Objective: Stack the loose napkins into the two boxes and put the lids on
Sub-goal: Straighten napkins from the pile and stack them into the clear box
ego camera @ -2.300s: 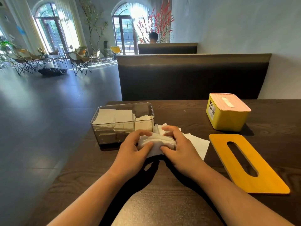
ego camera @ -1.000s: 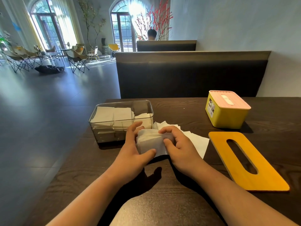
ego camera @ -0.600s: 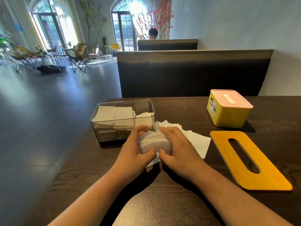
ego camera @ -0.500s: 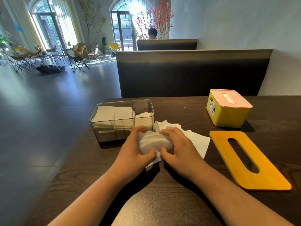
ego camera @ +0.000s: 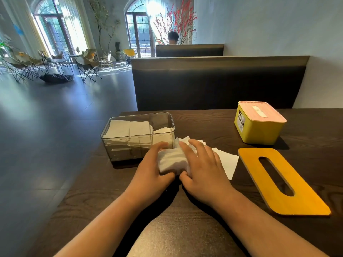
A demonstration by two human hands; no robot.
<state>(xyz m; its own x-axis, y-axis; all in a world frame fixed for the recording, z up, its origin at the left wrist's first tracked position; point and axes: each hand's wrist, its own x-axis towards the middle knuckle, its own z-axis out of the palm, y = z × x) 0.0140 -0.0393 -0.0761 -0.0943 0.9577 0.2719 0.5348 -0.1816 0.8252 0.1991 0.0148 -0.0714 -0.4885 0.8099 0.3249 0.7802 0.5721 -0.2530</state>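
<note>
A small stack of white napkins [ego camera: 172,160] lies on the dark table, just in front of the clear box's right end. My left hand [ego camera: 152,169] clasps its left side and my right hand [ego camera: 202,167] covers its right side, thumbs at the near edge. More loose napkins [ego camera: 227,161] are spread flat under and right of my right hand. The clear box [ego camera: 137,136] stands open, with several napkins stacked inside. The yellow box [ego camera: 259,127] at the right rear has its pink slotted lid on. A flat yellow slotted lid [ego camera: 278,180] lies on the table at the right.
The dark wooden table [ego camera: 185,229] has its left edge beside the clear box, with floor below. A dark booth backrest [ego camera: 219,84] rises behind the table. A person sits in a farther booth. Folding chairs stand at the far left.
Both hands kept squaring the napkin stack between them. My right fingers have spread out flat over its top, and the stack now sits a little closer to the clear box.
</note>
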